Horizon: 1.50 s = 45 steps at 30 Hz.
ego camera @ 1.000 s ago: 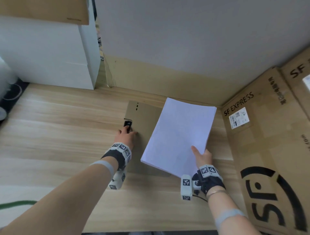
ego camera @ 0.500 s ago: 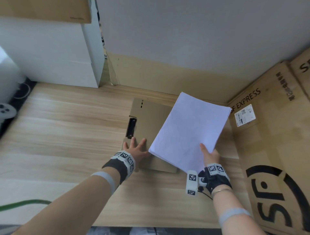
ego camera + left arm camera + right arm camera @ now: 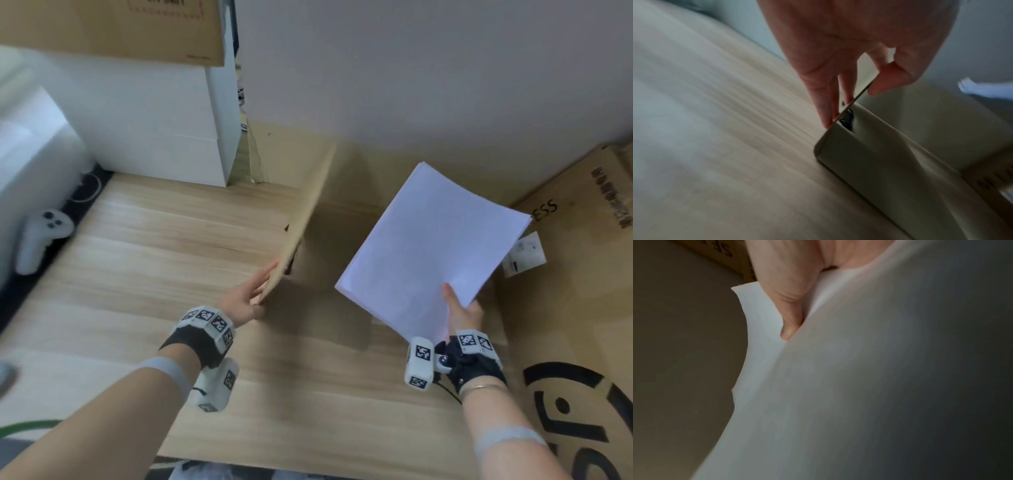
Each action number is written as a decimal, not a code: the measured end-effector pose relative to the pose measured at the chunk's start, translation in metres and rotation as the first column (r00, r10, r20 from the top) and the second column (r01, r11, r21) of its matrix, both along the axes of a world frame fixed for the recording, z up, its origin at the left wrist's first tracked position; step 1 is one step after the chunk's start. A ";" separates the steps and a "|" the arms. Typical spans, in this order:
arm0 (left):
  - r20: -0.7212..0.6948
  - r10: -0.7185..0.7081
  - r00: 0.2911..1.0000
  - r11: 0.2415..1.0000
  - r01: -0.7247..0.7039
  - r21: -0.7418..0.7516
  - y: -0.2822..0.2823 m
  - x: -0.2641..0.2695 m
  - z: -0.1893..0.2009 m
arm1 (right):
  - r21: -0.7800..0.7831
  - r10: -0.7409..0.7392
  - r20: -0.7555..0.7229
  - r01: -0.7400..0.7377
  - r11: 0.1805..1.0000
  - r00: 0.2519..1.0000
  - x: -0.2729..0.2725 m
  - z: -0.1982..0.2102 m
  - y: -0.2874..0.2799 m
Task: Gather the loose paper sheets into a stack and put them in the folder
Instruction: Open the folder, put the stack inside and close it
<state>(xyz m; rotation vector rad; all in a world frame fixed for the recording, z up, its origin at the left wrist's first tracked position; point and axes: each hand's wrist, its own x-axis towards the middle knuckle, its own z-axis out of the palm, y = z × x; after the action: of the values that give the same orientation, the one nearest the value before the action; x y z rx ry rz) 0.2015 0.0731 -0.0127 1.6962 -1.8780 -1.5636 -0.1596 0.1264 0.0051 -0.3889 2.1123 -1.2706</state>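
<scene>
A brown card folder lies on the wooden table with its front cover (image 3: 306,219) raised almost on edge. My left hand (image 3: 245,298) pinches the cover's near corner between thumb and fingers; the left wrist view shows that pinch (image 3: 855,97) and a black clip (image 3: 846,120) inside by the spine. The folder's lower leaf (image 3: 329,308) stays flat on the table. My right hand (image 3: 460,313) grips a stack of white paper sheets (image 3: 431,246) by its near edge, held in the air to the right of the folder. In the right wrist view the paper stack (image 3: 859,386) fills the picture.
A large printed cardboard box (image 3: 579,308) lies along the right. White boxes (image 3: 144,123) stand at the back left, a cardboard one on top. A white game controller (image 3: 44,233) lies off the table's left edge. A wall closes the back.
My left hand has taken the folder's cover and swung it up from flat to nearly upright. The paper stack has shifted right, off the folder.
</scene>
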 end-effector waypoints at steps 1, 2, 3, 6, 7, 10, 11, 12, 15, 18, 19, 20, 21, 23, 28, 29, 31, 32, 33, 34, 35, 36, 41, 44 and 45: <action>0.064 0.115 0.991 0.993 -0.117 0.028 0.001 0.005 -0.005 | 0.008 0.016 0.005 -0.016 1.000 1.000 0.004 -0.004 0.000; 0.103 0.226 0.969 0.969 -0.234 0.075 0.001 0.011 -0.012 | 0.017 0.035 0.014 -0.035 0.999 0.999 0.008 -0.007 0.000; 0.080 0.319 0.944 0.933 -0.328 0.149 0.002 0.017 -0.021 | 0.027 0.054 0.020 -0.054 0.998 0.998 0.012 -0.011 0.000; -0.058 0.585 0.809 0.764 -0.527 0.372 0.012 0.032 -0.043 | 0.072 0.098 0.041 -0.101 0.992 0.994 0.023 -0.022 0.003; -0.079 0.637 0.767 0.715 -0.550 0.431 0.015 0.036 -0.049 | 0.084 0.108 0.049 -0.112 0.990 0.993 0.025 -0.025 0.004; -0.061 0.728 0.683 0.584 -0.573 0.575 0.025 0.037 -0.051 | 0.126 0.143 0.059 -0.149 0.981 0.988 0.032 -0.033 0.007; -0.036 0.737 0.675 0.559 -0.578 0.595 0.028 0.036 -0.048 | 0.136 0.151 0.059 -0.158 0.978 0.987 0.033 -0.035 0.008; -0.007 0.719 0.695 0.557 -0.570 0.605 0.028 0.035 -0.047 | 0.143 0.160 0.060 -0.168 0.975 0.985 0.035 -0.037 0.008; 0.062 0.700 0.711 0.517 -0.565 0.642 0.027 0.028 -0.044 | 0.164 0.185 0.056 -0.191 0.968 0.981 0.036 -0.040 0.010; 0.097 0.659 0.746 0.550 -0.566 0.614 0.015 0.015 -0.047 | 0.189 0.199 0.058 -0.207 0.960 0.978 0.036 -0.046 0.011; 0.124 0.628 0.768 0.588 -0.573 0.571 0.009 0.010 -0.048 | 0.194 0.203 0.057 -0.210 0.958 0.978 0.035 -0.047 0.011; 0.144 0.608 0.781 0.620 -0.580 0.528 0.002 0.004 -0.049 | 0.197 0.206 0.057 -0.214 0.957 0.977 0.035 -0.049 0.011; 0.157 0.611 0.776 0.634 -0.598 0.491 -0.005 -0.002 -0.046 | 0.197 0.209 0.060 -0.217 0.956 0.976 0.035 -0.052 0.010; 0.194 0.538 0.820 0.723 -0.568 0.394 -0.018 -0.016 -0.047 | 0.201 0.215 0.068 -0.225 0.953 0.974 0.034 -0.055 0.010; 0.334 0.307 0.891 0.942 -0.334 0.025 -0.057 -0.064 -0.041 | 0.216 0.194 0.101 -0.212 0.953 0.976 0.030 -0.066 0.011; 0.346 0.252 0.904 0.961 -0.276 0.021 -0.066 -0.075 -0.041 | 0.214 0.184 0.107 -0.203 0.955 0.977 0.028 -0.068 0.011; 0.353 0.132 0.926 0.989 -0.147 0.016 -0.081 -0.093 -0.045 | 0.214 0.171 0.117 -0.193 0.958 0.978 0.026 -0.072 0.010; 0.366 0.083 0.927 0.996 -0.092 0.007 -0.089 -0.103 -0.048 | 0.212 0.160 0.120 -0.183 0.960 0.980 0.023 -0.073 0.009; 0.386 0.053 0.921 0.999 -0.052 -0.013 -0.094 -0.109 -0.049 | 0.210 0.155 0.122 -0.178 0.961 0.980 0.021 -0.073 0.009; 0.422 0.024 0.906 0.999 -0.011 -0.035 -0.097 -0.110 -0.050 | 0.209 0.157 0.130 -0.182 0.961 0.979 0.023 -0.073 0.008; 0.463 0.000 0.886 0.998 0.027 -0.051 -0.100 -0.114 -0.049 | 0.206 0.153 0.131 -0.178 0.962 0.980 0.023 -0.073 0.007; 0.500 -0.021 0.866 0.996 0.060 -0.062 -0.104 -0.119 -0.051 | 0.202 0.150 0.132 -0.174 0.964 0.980 0.021 -0.074 0.006; 0.529 -0.027 0.848 0.992 0.086 -0.087 -0.104 -0.130 -0.053 | 0.192 0.181 0.161 -0.210 0.959 0.970 0.019 -0.076 -0.001; 0.483 -0.001 0.875 0.996 0.045 -0.080 -0.094 -0.132 -0.057 | 0.198 0.214 0.164 -0.245 0.949 0.963 0.016 -0.075 -0.004; 0.483 -0.014 0.876 0.997 0.052 -0.065 -0.092 -0.132 -0.057 | 0.196 0.221 0.163 -0.251 0.948 0.962 0.015 -0.075 -0.004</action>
<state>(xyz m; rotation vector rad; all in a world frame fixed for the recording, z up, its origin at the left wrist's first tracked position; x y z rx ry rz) 0.0696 -0.0186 -0.0696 2.1823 -2.1580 -1.1236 -0.1448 0.1220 -0.0700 -0.4315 1.9913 -0.8952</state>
